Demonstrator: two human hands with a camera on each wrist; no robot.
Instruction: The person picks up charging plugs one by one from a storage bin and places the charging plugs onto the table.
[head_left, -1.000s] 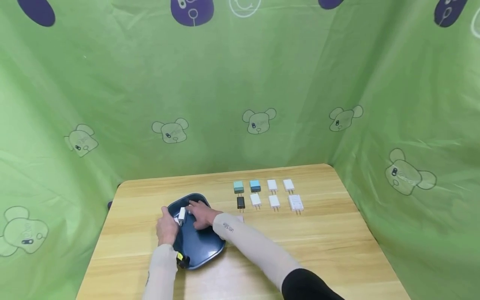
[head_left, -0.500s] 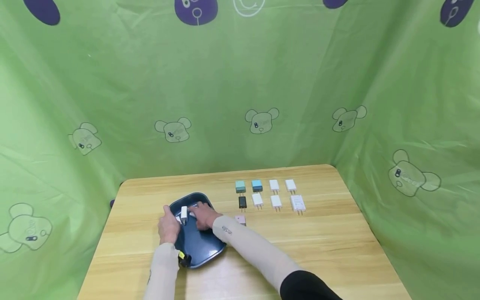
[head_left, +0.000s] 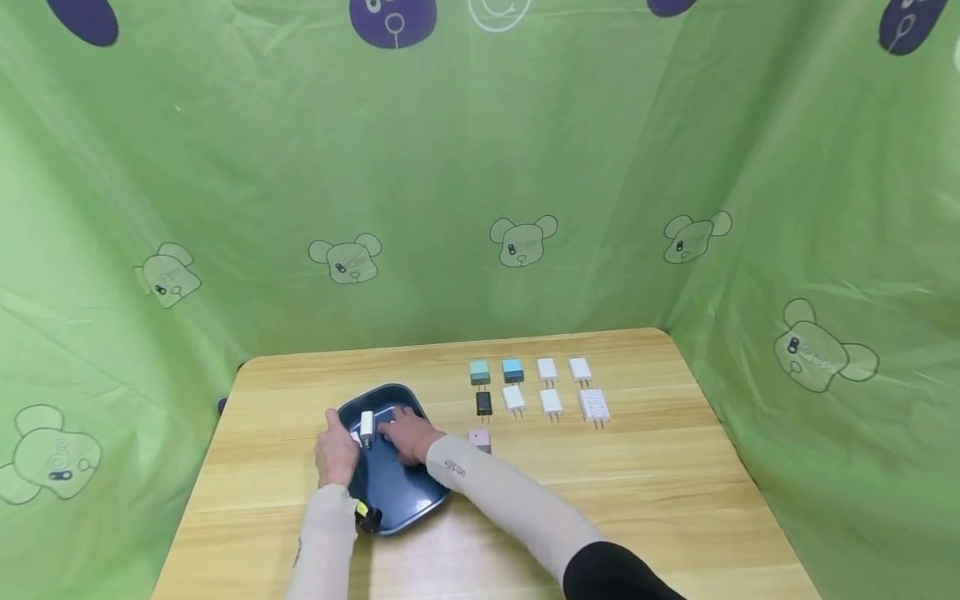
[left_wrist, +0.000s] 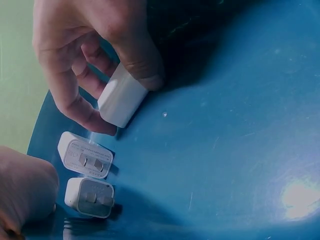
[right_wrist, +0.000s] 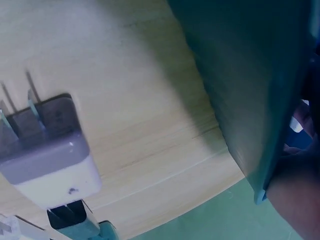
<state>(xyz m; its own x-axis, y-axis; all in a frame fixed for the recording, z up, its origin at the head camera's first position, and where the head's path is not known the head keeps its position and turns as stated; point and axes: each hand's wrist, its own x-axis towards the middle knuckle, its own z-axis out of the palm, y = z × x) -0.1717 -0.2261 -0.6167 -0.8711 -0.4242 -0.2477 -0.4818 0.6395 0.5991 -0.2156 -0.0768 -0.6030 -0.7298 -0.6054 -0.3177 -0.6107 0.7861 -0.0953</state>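
Observation:
A dark blue tray [head_left: 397, 492] sits on the left part of the table, and my left hand [head_left: 336, 452] grips its left rim. My right hand [head_left: 410, 435] reaches into the far part of the tray. In the left wrist view its thumb and fingers pinch a white charger plug [left_wrist: 122, 97], low over the tray floor. Beside it lie two more white charger plugs, one [left_wrist: 87, 156] above the other [left_wrist: 91, 197], their prongs facing the tray's middle. The nearer one is close to my left hand [left_wrist: 25, 187].
Right of the tray, two rows of charger plugs lie on the wooden table [head_left: 637, 483]: green [head_left: 479, 372], blue [head_left: 513, 370], black [head_left: 483, 403] and several white ones [head_left: 595, 405]. A pink plug [head_left: 479, 440] lies near my right sleeve. Green cloth [head_left: 450, 183] hangs behind.
My right hand has drawn back slightly to the right inside the tray. The pink plug, mostly covered by my right sleeve before, now shows. My left hand stays on the rim.

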